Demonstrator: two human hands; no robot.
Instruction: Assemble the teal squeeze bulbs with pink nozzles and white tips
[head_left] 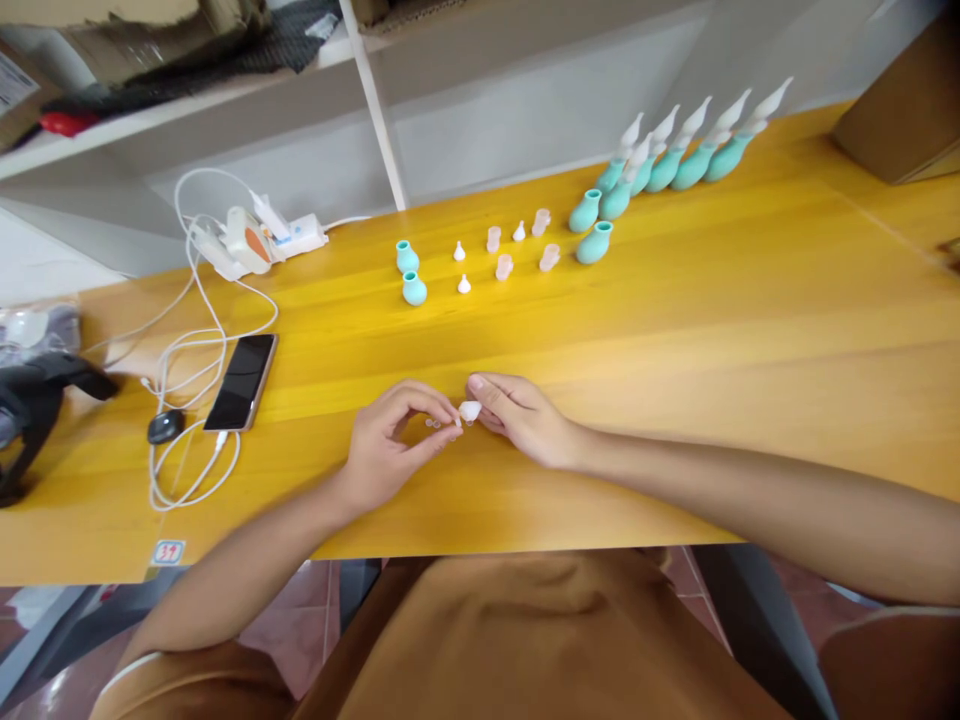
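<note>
Above the near middle of the table, my left hand [386, 440] pinches a small translucent piece [458, 422] between thumb and forefinger. Its exact shape is too small to make out. My right hand [521, 415] is closed on a small white nozzle tip [470, 410], its rounded end towards the left fingertips. The two pieces are very close; I cannot tell whether they touch. A few tiny clear rings [433, 423] show on the table through the gap of my left hand. Farther back stand loose white nozzle tips [464, 285] and pinkish clear cup-like connectors [504, 267].
Open teal bulbs [414, 289] stand behind, with two more bulbs [595, 243] to the right. Several teal bulbs with white tips [724, 158] line the back right. A phone [241, 382], white cables [193, 335] and a power strip [300, 237] lie left. A cardboard box [904, 100] is far right.
</note>
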